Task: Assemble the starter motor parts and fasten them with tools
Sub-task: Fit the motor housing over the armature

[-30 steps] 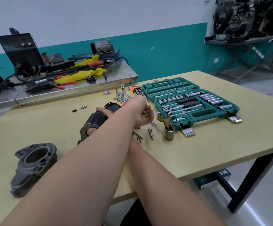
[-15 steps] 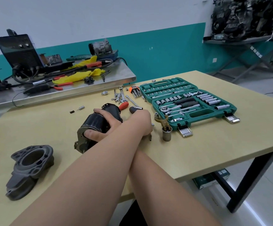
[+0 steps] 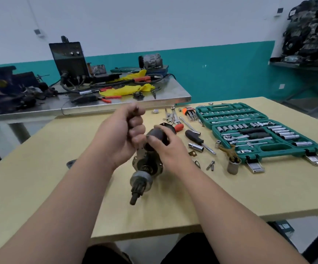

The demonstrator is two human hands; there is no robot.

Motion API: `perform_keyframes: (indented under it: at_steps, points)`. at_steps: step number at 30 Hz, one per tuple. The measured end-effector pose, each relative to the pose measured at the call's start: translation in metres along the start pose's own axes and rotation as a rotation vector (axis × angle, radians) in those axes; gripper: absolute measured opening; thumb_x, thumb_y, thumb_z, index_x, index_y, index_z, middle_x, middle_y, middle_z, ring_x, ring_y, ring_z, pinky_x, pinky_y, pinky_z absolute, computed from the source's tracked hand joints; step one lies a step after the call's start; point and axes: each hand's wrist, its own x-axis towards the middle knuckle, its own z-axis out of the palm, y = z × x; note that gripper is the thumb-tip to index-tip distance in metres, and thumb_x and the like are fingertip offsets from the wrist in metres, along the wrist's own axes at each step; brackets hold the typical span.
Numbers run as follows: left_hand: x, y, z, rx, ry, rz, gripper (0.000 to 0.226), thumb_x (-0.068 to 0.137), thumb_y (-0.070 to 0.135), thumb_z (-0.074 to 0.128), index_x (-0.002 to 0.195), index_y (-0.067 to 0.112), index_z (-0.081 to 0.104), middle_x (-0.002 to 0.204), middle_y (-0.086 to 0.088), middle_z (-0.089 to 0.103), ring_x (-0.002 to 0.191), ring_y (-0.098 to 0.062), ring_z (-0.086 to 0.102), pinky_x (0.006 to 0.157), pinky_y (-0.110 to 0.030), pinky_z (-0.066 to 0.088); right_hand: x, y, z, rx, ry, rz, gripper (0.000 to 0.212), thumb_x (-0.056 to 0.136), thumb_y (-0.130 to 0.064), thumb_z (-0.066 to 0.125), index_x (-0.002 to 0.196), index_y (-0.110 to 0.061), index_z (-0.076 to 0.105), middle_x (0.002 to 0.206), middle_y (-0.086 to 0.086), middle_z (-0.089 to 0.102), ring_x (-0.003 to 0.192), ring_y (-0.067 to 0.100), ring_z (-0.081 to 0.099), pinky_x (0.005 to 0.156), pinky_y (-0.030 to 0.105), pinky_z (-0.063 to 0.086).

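Note:
The starter motor (image 3: 144, 176) lies tilted over the yellow table's middle, its black body away from me and its pinion shaft pointing toward me. My right hand (image 3: 167, 149) grips the black body from the right. Just left of the motor and above it, my left hand (image 3: 120, 136) is a closed fist around a thin dark bolt (image 3: 136, 109) whose tip sticks out on top. A corner of the grey end housing (image 3: 70, 163) peeks out behind my left forearm.
An open green socket set case (image 3: 274, 147) lies at the right. Between it and the motor are a black-handled screwdriver (image 3: 193, 136), a loose socket (image 3: 196, 146), short bolts (image 3: 210, 165) and an upright socket (image 3: 233, 165). A cluttered steel bench (image 3: 116, 103) stands behind.
My arms have uncrossed. My left hand came back from the right side of the table holding the bolt. The motor moved to the middle and turned its shaft toward me.

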Motion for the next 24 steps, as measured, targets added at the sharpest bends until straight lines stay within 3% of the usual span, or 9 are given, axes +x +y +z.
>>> perform_keyframes:
  at_steps: [4, 7, 11, 17, 21, 22, 24]
  points:
    - [0.008, -0.013, -0.063, 0.149, 0.205, 0.023, 0.016, 0.096, 0.011, 0.047, 0.086, 0.008, 0.06, 0.058, 0.001, 0.046, 0.04, -0.007, 0.032, 0.035, -0.017, 0.03, 0.018, -0.007, 0.01, -0.051, -0.067, 0.063, 0.065, 0.065, -0.077, 0.045, 0.117, -0.041, 0.057, 0.112, -0.015, 0.059, 0.096, -0.004, 0.052, 0.071, 0.017, 0.037]
    - [0.02, -0.03, -0.09, 0.37, 0.211, 0.049, 0.015, 0.094, 0.007, 0.049, 0.092, 0.007, 0.064, 0.068, -0.002, 0.057, 0.043, -0.008, 0.04, 0.041, -0.02, 0.038, 0.027, -0.009, 0.02, -0.067, -0.111, 0.101, 0.061, 0.065, -0.078, 0.046, 0.112, -0.043, 0.061, 0.11, -0.02, 0.061, 0.097, -0.007, 0.051, 0.071, 0.018, 0.036]
    - [0.033, -0.048, -0.111, 0.593, 0.197, 0.172, 0.019, 0.095, 0.019, 0.054, 0.085, 0.019, 0.07, 0.064, 0.007, 0.062, 0.047, -0.011, 0.045, 0.046, -0.026, 0.04, 0.035, -0.003, 0.024, -0.068, -0.143, 0.12, 0.045, 0.064, -0.079, 0.04, 0.098, -0.057, 0.06, 0.098, -0.033, 0.058, 0.094, -0.011, 0.05, 0.072, 0.017, 0.034]
    - [0.045, -0.058, -0.1, 0.541, 0.321, 0.321, 0.021, 0.092, 0.034, 0.047, 0.08, 0.029, 0.063, 0.054, 0.012, 0.05, 0.05, -0.01, 0.045, 0.052, -0.026, 0.04, 0.035, 0.008, 0.015, 0.026, -0.226, 0.006, 0.038, 0.086, -0.064, 0.032, 0.113, -0.051, 0.057, 0.099, -0.024, 0.067, 0.096, -0.005, 0.062, 0.074, 0.01, 0.046]
    - [0.057, -0.053, -0.086, 0.47, 0.424, 0.368, 0.023, 0.092, 0.041, 0.043, 0.079, 0.032, 0.061, 0.058, 0.019, 0.051, 0.06, -0.01, 0.048, 0.061, -0.029, 0.041, 0.034, 0.014, 0.009, 0.032, -0.304, -0.045, 0.077, 0.065, -0.093, 0.032, 0.125, -0.047, 0.048, 0.113, -0.017, 0.062, 0.105, 0.004, 0.061, 0.089, 0.021, 0.048]
    - [0.061, -0.05, -0.082, 0.416, 0.447, 0.349, 0.024, 0.094, 0.038, 0.044, 0.079, 0.03, 0.061, 0.058, 0.017, 0.051, 0.062, -0.01, 0.048, 0.063, -0.03, 0.041, 0.035, 0.013, 0.01, 0.023, -0.315, -0.06, 0.081, 0.061, -0.095, 0.033, 0.125, -0.047, 0.046, 0.108, -0.018, 0.062, 0.102, 0.001, 0.06, 0.089, 0.02, 0.046]
    - [0.066, -0.047, -0.073, 0.27, 0.465, 0.249, 0.024, 0.096, 0.033, 0.045, 0.08, 0.024, 0.062, 0.065, 0.011, 0.05, 0.071, -0.015, 0.048, 0.069, -0.033, 0.041, 0.036, 0.009, 0.013, 0.067, -0.34, -0.072, 0.078, 0.06, -0.092, 0.044, 0.121, -0.043, 0.043, 0.083, -0.01, 0.062, 0.079, -0.002, 0.058, 0.074, 0.013, 0.044]
